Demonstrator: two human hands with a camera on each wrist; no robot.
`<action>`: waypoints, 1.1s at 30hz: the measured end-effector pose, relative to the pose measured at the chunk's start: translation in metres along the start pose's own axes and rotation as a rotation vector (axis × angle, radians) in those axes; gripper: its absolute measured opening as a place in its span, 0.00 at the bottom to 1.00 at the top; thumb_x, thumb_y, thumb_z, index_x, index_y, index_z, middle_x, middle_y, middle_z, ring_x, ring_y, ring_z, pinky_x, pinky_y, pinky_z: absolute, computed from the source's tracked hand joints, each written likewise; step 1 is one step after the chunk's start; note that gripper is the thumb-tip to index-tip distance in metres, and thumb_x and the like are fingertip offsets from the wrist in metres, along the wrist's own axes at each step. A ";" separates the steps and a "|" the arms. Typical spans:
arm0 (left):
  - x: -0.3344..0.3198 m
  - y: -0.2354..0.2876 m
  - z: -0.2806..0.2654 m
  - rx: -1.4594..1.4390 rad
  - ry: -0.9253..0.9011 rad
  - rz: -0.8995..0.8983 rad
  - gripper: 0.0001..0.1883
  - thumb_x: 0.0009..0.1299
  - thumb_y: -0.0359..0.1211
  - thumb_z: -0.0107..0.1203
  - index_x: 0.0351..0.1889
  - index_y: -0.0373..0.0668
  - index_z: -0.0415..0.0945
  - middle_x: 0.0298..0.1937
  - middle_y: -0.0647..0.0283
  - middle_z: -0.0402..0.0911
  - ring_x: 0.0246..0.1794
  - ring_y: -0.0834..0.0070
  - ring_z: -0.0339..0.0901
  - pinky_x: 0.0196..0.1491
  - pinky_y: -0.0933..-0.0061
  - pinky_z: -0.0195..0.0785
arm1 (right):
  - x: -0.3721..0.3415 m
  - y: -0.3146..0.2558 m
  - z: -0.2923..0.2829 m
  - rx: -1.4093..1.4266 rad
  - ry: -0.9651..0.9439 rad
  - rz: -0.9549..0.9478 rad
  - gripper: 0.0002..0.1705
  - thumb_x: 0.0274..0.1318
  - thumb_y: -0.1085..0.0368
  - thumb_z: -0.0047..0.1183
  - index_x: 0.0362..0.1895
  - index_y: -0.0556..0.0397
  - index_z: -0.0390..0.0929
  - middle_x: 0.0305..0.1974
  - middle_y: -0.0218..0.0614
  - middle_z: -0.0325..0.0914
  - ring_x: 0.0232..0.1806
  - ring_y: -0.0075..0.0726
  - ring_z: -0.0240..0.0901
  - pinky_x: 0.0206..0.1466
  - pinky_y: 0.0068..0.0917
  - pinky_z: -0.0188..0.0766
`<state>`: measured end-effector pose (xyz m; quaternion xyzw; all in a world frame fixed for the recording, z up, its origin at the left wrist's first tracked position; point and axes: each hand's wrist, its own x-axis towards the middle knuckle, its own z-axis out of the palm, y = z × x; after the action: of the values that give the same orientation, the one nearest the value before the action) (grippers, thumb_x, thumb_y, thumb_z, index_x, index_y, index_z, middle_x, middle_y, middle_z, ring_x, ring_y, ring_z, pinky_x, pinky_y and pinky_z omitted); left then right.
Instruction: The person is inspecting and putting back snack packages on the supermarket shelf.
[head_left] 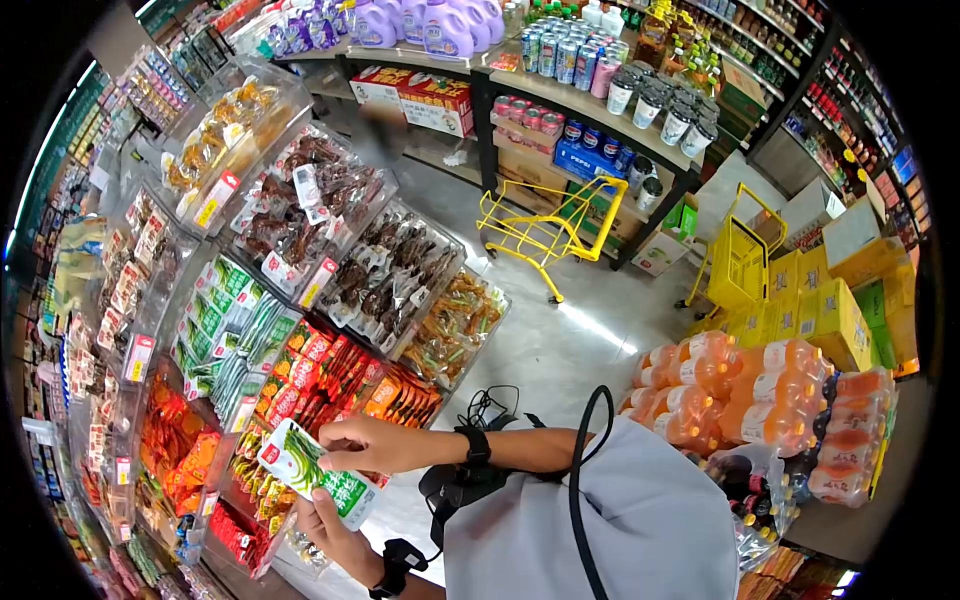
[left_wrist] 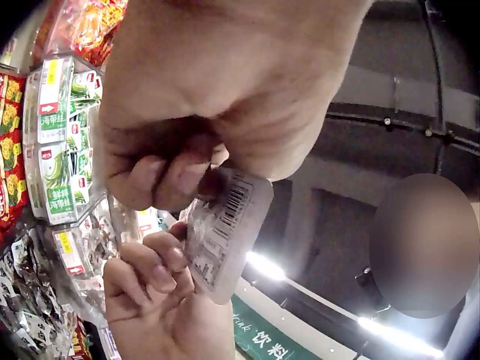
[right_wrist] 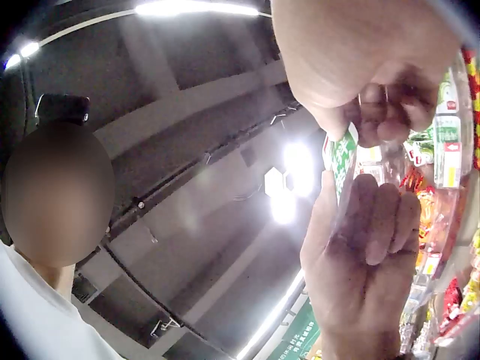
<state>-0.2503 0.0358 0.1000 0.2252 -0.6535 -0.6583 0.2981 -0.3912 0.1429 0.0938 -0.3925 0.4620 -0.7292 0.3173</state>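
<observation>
Both hands hold a white-and-green snack packet (head_left: 292, 452) with long green strips pictured on its front. In the head view it slants over the edge of the snack bins. My right hand (head_left: 372, 445) pinches its upper edge, fingers bent over the front. From below, my left hand (head_left: 335, 532) grips the lower edge, with the thumb on the front. The left wrist view shows the back of the packet (left_wrist: 227, 236), with a barcode. Seen nearly edge-on, the packet (right_wrist: 343, 166) sits between both hands in the right wrist view.
Green-and-white packets (head_left: 215, 300) and red packets (head_left: 312, 365) fill the clear-walled bins ahead. A yellow shopping cart (head_left: 560, 235) stands on the floor beside a drinks shelf (head_left: 640, 125); another yellow cart (head_left: 738, 265) is farther right. Orange drink bottles (head_left: 770, 395) are stacked behind the body.
</observation>
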 end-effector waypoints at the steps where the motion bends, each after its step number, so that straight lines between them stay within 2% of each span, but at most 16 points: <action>1: 0.000 0.002 0.003 0.008 -0.010 -0.011 0.14 0.76 0.40 0.51 0.42 0.36 0.74 0.33 0.68 0.78 0.28 0.86 0.73 0.32 0.81 0.68 | -0.002 -0.001 -0.001 0.036 0.009 0.042 0.18 0.69 0.54 0.48 0.34 0.57 0.72 0.19 0.25 0.66 0.18 0.15 0.63 0.20 0.20 0.58; 2: 0.000 0.003 0.004 0.015 -0.020 -0.022 0.14 0.77 0.39 0.51 0.41 0.36 0.74 0.33 0.68 0.78 0.28 0.86 0.73 0.32 0.81 0.67 | -0.003 -0.001 -0.003 0.071 0.018 0.084 0.18 0.69 0.53 0.48 0.34 0.57 0.72 0.19 0.25 0.66 0.18 0.15 0.63 0.19 0.20 0.58; 6: 0.004 -0.011 -0.004 0.013 -0.052 -0.007 0.12 0.77 0.38 0.50 0.41 0.37 0.75 0.32 0.68 0.78 0.28 0.86 0.73 0.32 0.82 0.68 | -0.005 0.001 -0.004 -0.074 0.100 -0.019 0.18 0.69 0.54 0.47 0.35 0.56 0.71 0.23 0.27 0.66 0.21 0.17 0.64 0.23 0.22 0.60; 8: 0.000 -0.010 0.002 0.009 0.002 -0.022 0.12 0.77 0.38 0.50 0.42 0.37 0.75 0.33 0.68 0.78 0.28 0.86 0.74 0.32 0.81 0.69 | -0.010 -0.006 -0.002 -0.029 0.086 0.073 0.17 0.69 0.54 0.47 0.35 0.56 0.71 0.24 0.28 0.65 0.22 0.19 0.63 0.25 0.23 0.60; 10: -0.002 -0.006 0.009 -0.054 0.225 -0.099 0.13 0.77 0.36 0.49 0.43 0.32 0.76 0.33 0.68 0.75 0.32 0.87 0.68 0.38 0.81 0.63 | -0.012 -0.002 -0.002 -0.155 0.026 0.014 0.16 0.68 0.57 0.47 0.34 0.58 0.71 0.23 0.31 0.64 0.26 0.21 0.61 0.29 0.27 0.61; 11: -0.004 -0.003 0.016 -0.065 0.297 -0.073 0.14 0.77 0.37 0.50 0.41 0.33 0.76 0.33 0.67 0.76 0.32 0.86 0.69 0.38 0.81 0.64 | -0.014 -0.003 0.000 -0.040 -0.006 0.110 0.17 0.68 0.57 0.47 0.33 0.58 0.71 0.23 0.31 0.64 0.26 0.22 0.62 0.29 0.27 0.60; 12: -0.005 -0.003 0.014 -0.063 0.306 -0.072 0.14 0.77 0.37 0.50 0.41 0.33 0.76 0.33 0.67 0.76 0.32 0.86 0.69 0.38 0.81 0.64 | -0.014 -0.001 0.002 -0.036 -0.013 0.112 0.17 0.68 0.57 0.47 0.33 0.58 0.71 0.23 0.31 0.64 0.26 0.22 0.62 0.29 0.27 0.60; 15: -0.005 0.002 0.007 -0.122 0.107 -0.082 0.16 0.76 0.36 0.52 0.27 0.37 0.73 0.25 0.70 0.73 0.24 0.88 0.64 0.30 0.81 0.57 | -0.017 0.000 0.003 -0.050 0.039 0.092 0.18 0.69 0.56 0.47 0.32 0.58 0.69 0.23 0.31 0.63 0.26 0.22 0.60 0.29 0.27 0.59; 18: -0.006 0.000 0.012 -0.074 0.171 -0.024 0.16 0.75 0.35 0.52 0.24 0.38 0.71 0.22 0.72 0.71 0.22 0.88 0.60 0.27 0.81 0.52 | -0.018 0.002 0.003 0.033 0.033 0.136 0.18 0.69 0.56 0.47 0.32 0.58 0.68 0.23 0.30 0.62 0.27 0.20 0.59 0.29 0.27 0.59; 19: -0.008 0.003 0.011 -0.031 0.131 -0.013 0.15 0.75 0.33 0.52 0.24 0.39 0.70 0.22 0.74 0.69 0.23 0.88 0.59 0.27 0.81 0.50 | -0.020 -0.001 0.005 0.086 0.050 0.143 0.21 0.69 0.55 0.49 0.26 0.53 0.63 0.23 0.21 0.57 0.23 0.14 0.50 0.24 0.23 0.48; 22: -0.009 0.012 0.018 0.042 0.066 -0.012 0.16 0.75 0.34 0.52 0.23 0.40 0.69 0.21 0.75 0.67 0.23 0.89 0.58 0.27 0.81 0.48 | -0.024 0.004 0.005 0.080 0.065 0.143 0.15 0.69 0.57 0.50 0.37 0.57 0.74 0.24 0.20 0.61 0.25 0.13 0.53 0.26 0.19 0.51; 24: -0.008 0.014 0.018 0.083 0.054 -0.002 0.17 0.75 0.34 0.51 0.22 0.41 0.69 0.21 0.76 0.66 0.23 0.89 0.57 0.27 0.81 0.47 | -0.023 0.000 0.004 0.047 0.086 0.146 0.16 0.68 0.58 0.50 0.31 0.56 0.70 0.23 0.26 0.61 0.25 0.17 0.55 0.27 0.23 0.58; 26: -0.007 0.012 0.011 0.085 -0.047 0.051 0.17 0.76 0.35 0.50 0.23 0.40 0.68 0.21 0.77 0.65 0.23 0.89 0.55 0.26 0.80 0.46 | -0.024 -0.001 0.005 0.082 0.100 0.153 0.16 0.68 0.60 0.50 0.30 0.57 0.68 0.23 0.24 0.57 0.25 0.16 0.52 0.27 0.23 0.52; 30: -0.008 0.018 0.011 0.066 -0.004 0.010 0.17 0.77 0.34 0.49 0.24 0.37 0.70 0.22 0.77 0.67 0.24 0.90 0.56 0.27 0.81 0.46 | -0.027 -0.004 0.008 0.139 0.062 0.205 0.16 0.66 0.62 0.51 0.29 0.58 0.65 0.23 0.26 0.54 0.25 0.17 0.50 0.27 0.24 0.50; 32: -0.009 0.020 0.013 0.022 -0.002 0.007 0.16 0.76 0.34 0.50 0.25 0.37 0.70 0.23 0.77 0.68 0.24 0.90 0.56 0.27 0.82 0.47 | -0.028 -0.005 0.007 0.026 0.041 0.161 0.16 0.66 0.62 0.51 0.28 0.58 0.64 0.23 0.27 0.53 0.25 0.17 0.50 0.27 0.24 0.50; 33: -0.010 0.019 0.014 -0.059 0.018 -0.021 0.17 0.76 0.35 0.50 0.25 0.37 0.71 0.23 0.76 0.69 0.24 0.90 0.57 0.27 0.83 0.48 | -0.028 -0.003 0.009 0.011 0.041 0.122 0.16 0.68 0.61 0.50 0.27 0.54 0.65 0.22 0.20 0.58 0.24 0.13 0.51 0.25 0.20 0.48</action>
<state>-0.2508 0.0532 0.1185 0.2291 -0.6286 -0.6784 0.3036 -0.3703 0.1634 0.0913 -0.3468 0.4876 -0.7188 0.3538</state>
